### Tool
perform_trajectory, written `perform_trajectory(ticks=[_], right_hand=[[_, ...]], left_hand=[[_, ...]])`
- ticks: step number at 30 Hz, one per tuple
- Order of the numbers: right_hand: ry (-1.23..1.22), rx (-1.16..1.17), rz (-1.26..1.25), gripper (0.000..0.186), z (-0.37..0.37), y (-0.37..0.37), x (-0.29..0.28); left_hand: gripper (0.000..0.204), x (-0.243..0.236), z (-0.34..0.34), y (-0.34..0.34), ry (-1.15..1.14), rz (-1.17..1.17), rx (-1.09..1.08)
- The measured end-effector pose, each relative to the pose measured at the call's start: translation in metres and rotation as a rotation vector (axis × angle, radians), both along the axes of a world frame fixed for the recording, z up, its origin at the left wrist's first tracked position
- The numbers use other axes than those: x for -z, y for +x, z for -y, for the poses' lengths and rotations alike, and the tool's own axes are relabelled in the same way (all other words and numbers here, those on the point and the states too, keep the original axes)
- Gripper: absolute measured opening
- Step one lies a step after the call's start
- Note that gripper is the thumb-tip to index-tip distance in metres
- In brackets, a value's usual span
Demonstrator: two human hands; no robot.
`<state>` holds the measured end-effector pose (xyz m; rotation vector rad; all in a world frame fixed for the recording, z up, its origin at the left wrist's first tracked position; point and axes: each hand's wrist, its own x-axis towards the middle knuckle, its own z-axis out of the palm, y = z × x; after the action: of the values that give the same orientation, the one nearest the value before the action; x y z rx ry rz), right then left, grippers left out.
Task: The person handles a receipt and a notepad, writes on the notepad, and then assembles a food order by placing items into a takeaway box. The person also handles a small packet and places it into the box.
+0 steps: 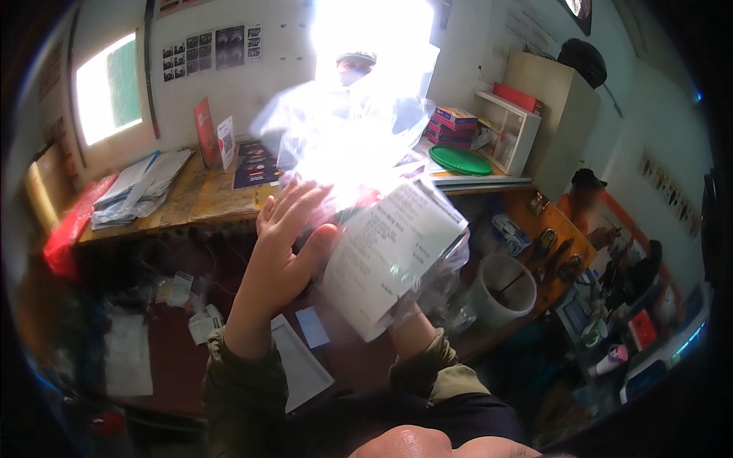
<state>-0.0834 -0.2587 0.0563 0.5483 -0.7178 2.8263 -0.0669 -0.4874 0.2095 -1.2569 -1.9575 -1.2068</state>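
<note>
A clear plastic bag is held up before me, partly washed out by glare, with something pink inside. My left hand grips its left side, fingers curved over it. A white printed paper slip lies tilted against the bag, just right of my left thumb. My right hand reaches up behind the slip, and its fingers are hidden. Behind the bag, a person in a dark cap is at the bright opening, their hands not clearly visible.
A wooden shelf holds papers, stacked boxes and a green lid. Below are a maroon desk with a white tray and papers, and a bucket. Another person is at the right, by a cluttered counter.
</note>
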Motion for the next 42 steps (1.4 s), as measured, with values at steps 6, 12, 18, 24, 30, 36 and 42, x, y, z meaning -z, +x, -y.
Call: perform_trajectory(ticks=[6,12,18,24,30,36,42], right_hand=[[0.003,0.029,-0.230,0.050,-0.071,-0.051,-0.088],[-0.034,0.031,-0.356,0.051,-0.118,-0.110,-0.139],[-0.066,0.040,-0.423,0.051,-0.146,-0.172,-0.162],[-0.074,0.059,-0.462,0.052,-0.150,-0.216,-0.175],[-0.126,-0.091,-0.423,0.050,-0.146,-0.231,-0.184],[-0.129,-0.038,-0.310,0.050,-0.150,-0.238,-0.186],[-0.138,0.019,-0.224,0.082,-0.153,-0.240,-0.164]], left_hand=[[0.061,0.078,0.005,-0.010,0.080,0.096,0.018],[0.053,0.267,0.100,-0.009,-0.154,0.730,-0.358],[0.087,0.427,0.161,0.085,-0.616,1.587,-1.076],[0.087,0.450,0.142,0.087,-0.686,1.586,-1.140],[0.088,0.450,0.140,0.084,-0.710,1.516,-1.129],[0.088,0.459,0.142,0.092,-0.693,1.451,-1.116],[0.088,0.468,0.145,0.114,-0.653,1.419,-1.091]])
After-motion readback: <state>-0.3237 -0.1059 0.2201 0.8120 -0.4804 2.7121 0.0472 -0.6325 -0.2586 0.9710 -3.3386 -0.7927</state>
